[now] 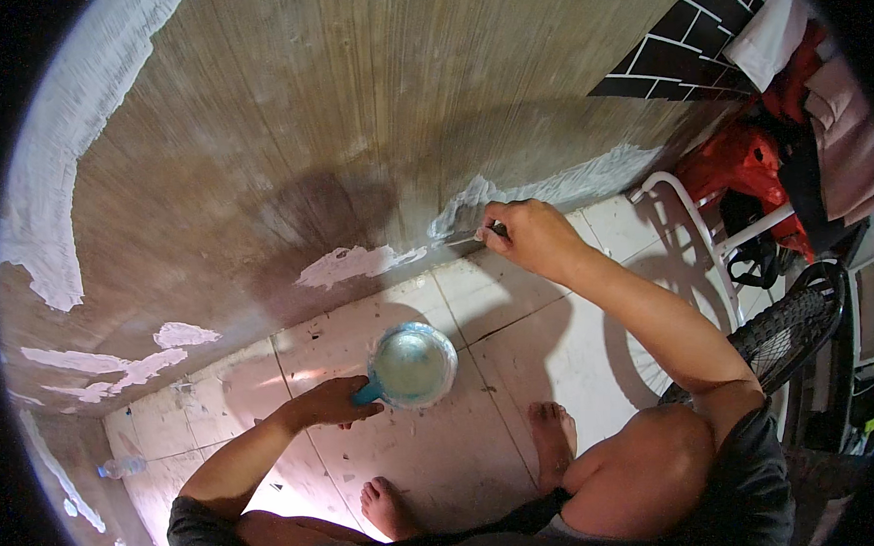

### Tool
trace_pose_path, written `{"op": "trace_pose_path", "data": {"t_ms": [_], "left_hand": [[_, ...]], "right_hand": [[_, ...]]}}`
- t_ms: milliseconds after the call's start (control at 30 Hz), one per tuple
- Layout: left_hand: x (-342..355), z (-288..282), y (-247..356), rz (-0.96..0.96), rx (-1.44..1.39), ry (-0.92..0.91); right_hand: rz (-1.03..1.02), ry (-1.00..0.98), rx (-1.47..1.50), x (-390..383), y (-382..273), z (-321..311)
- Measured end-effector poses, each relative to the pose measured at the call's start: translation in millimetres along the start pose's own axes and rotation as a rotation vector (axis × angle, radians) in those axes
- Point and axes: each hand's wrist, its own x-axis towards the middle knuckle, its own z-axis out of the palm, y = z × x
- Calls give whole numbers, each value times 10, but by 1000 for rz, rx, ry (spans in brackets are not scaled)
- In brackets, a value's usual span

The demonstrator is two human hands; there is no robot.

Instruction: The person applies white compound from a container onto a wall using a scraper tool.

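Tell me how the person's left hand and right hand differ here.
The left hand grips a blue-handled dipper, while the right hand pinches a thin, mostly hidden tool. The left hand is over the tiled floor; the right hand is close to the brown wall. Both hands are bare.

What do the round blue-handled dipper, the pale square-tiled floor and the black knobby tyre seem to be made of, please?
Round blue-handled dipper: probably plastic, its handle evenly blue; whitish smears leave the bowl's finish unclear.
Pale square-tiled floor: likely smooth glazed ceramic, given the faint sheen and thin dark joints.
Black knobby tyre: apparently matt rubber, from its chunky tread.
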Motion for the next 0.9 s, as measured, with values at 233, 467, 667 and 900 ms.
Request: {"op": "trace_pose_path", "data": {"t_ms": [233,467,667,900], "left_hand": [[56,-9,-84,34,67,-9],[33,5,-126,18,71,-13],[65,-20,-15,20,45,-19],[26,-11,-72,30,62,-17]], "right_hand": [[49,125,100,60,-231,-665],[137,56,32,-51,-513,-1276],[44,7,18,-71,126,-305],[54,140,28,26,68,-556]]}}
